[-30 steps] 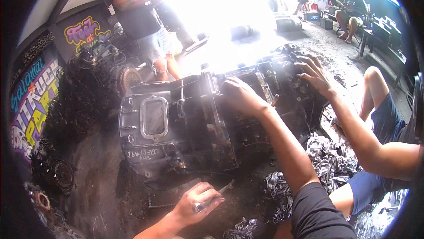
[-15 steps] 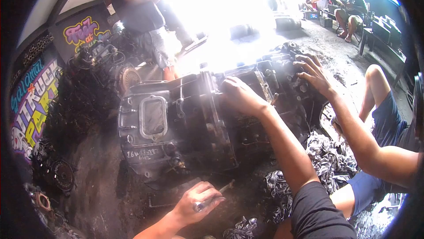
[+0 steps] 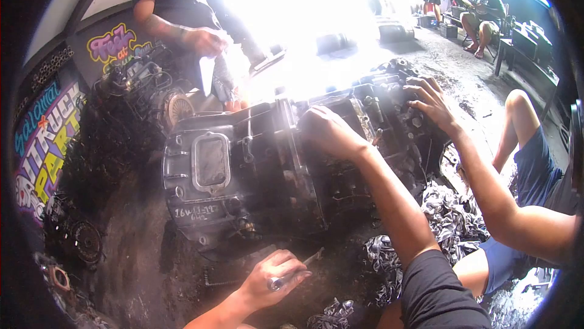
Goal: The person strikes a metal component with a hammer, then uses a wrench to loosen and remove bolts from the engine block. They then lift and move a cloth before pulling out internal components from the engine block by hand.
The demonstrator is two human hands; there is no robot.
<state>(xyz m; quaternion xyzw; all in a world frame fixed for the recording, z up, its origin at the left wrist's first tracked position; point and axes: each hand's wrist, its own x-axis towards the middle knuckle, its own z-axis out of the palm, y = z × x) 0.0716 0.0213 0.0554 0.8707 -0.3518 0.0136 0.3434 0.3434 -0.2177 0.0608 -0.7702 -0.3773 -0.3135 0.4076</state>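
Observation:
My left hand (image 3: 278, 279) is at the bottom, closed around a slim metal hand tool (image 3: 314, 258) with a round shiny end near the thumb; its exact kind does not show clearly. Above it lies a large dark gearbox casing (image 3: 274, 171) with a framed rectangular opening (image 3: 211, 162) and chalk writing. My right hand (image 3: 331, 131) reaches over the top of the casing, beside a raised flange. Its fingers are curled and their tips are hidden, so what they grip cannot be made out. A co-worker's hand (image 3: 431, 103) rests on the casing's far right end.
Shredded rags (image 3: 453, 213) lie by the co-worker's bent leg, with another rag bundle (image 3: 331, 315) at the bottom. Greasy machine parts (image 3: 121, 104) crowd the left side. Behind the casing stands a person (image 3: 176, 10); another sits at the back right (image 3: 483, 10). Strong light washes out the background.
The standing person's arm has come down, and a white sheet-like thing now shows below the hand. A distant person at the back right has shifted upright. My hands have barely moved.

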